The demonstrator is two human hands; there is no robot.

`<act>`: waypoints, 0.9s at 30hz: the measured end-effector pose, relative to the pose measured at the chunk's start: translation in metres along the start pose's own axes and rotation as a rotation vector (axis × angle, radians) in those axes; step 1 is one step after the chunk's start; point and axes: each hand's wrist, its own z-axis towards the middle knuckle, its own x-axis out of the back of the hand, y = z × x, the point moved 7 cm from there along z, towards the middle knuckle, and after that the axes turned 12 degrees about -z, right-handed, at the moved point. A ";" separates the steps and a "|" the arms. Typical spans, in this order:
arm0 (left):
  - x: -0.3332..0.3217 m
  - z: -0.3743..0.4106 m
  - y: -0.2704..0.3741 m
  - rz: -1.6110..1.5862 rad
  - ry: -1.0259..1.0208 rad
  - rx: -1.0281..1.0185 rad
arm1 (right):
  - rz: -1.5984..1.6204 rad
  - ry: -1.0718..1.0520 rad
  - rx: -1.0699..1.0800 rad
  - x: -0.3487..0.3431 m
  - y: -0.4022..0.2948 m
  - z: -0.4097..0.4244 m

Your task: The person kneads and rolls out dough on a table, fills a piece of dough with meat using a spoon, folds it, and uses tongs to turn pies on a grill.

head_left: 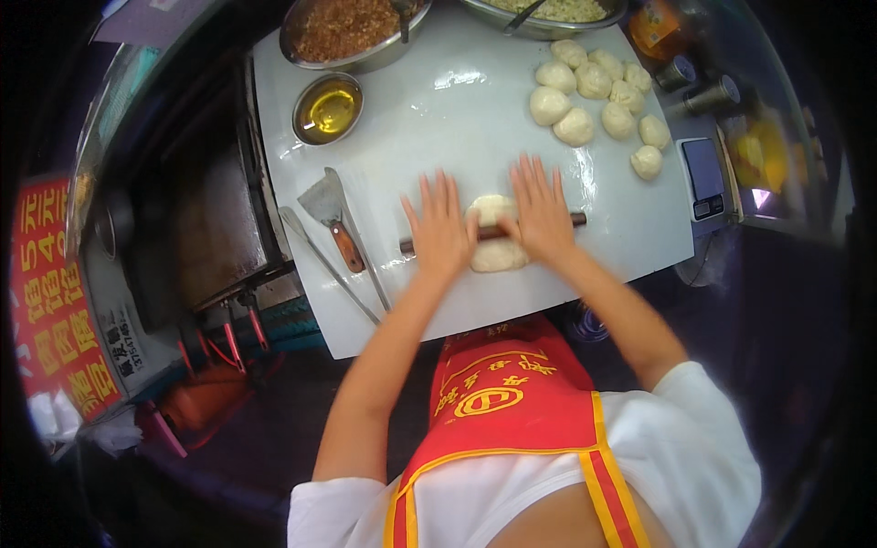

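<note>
A flat round of pale dough (499,256) lies on the white work board (438,151). Across its middle rests a dark wooden rolling pin (490,233), both ends of which stick out past my hands. My left hand (440,222) lies palm down over the pin's left part, fingers stretched out and spread. Over the right part, my right hand (540,209) presses in the same way, its thumb near the dough. Neither hand has its fingers wrapped around the pin. The pin's stretches beneath the palms are hidden, and both hands are slightly blurred.
Left of my hands lie a wooden-handled scraper (336,218) and metal tongs (329,264). An oil bowl (297,120) and a bowl of reddish filling (370,64) stand beyond. Several dough balls (593,81) sit at back right, near a digital scale (703,171). A griddle (233,205) adjoins the board's left.
</note>
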 end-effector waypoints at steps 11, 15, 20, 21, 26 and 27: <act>0.007 -0.010 0.005 0.014 -0.039 0.018 | 0.040 0.019 0.016 0.001 -0.006 -0.005; 0.013 0.033 -0.007 0.013 0.089 -0.011 | -0.016 0.099 0.007 0.007 0.004 0.037; -0.015 -0.118 0.017 -0.111 -0.184 0.059 | 0.104 -0.190 0.072 0.007 -0.029 -0.091; -0.011 -0.124 0.025 -0.127 -0.200 0.044 | 0.109 -0.189 0.072 0.010 -0.032 -0.099; 0.005 -0.007 -0.001 -0.043 0.036 0.005 | 0.061 -0.033 -0.005 0.000 -0.007 0.002; 0.013 0.027 -0.008 -0.017 0.089 -0.010 | 0.057 0.035 -0.016 0.001 0.000 0.037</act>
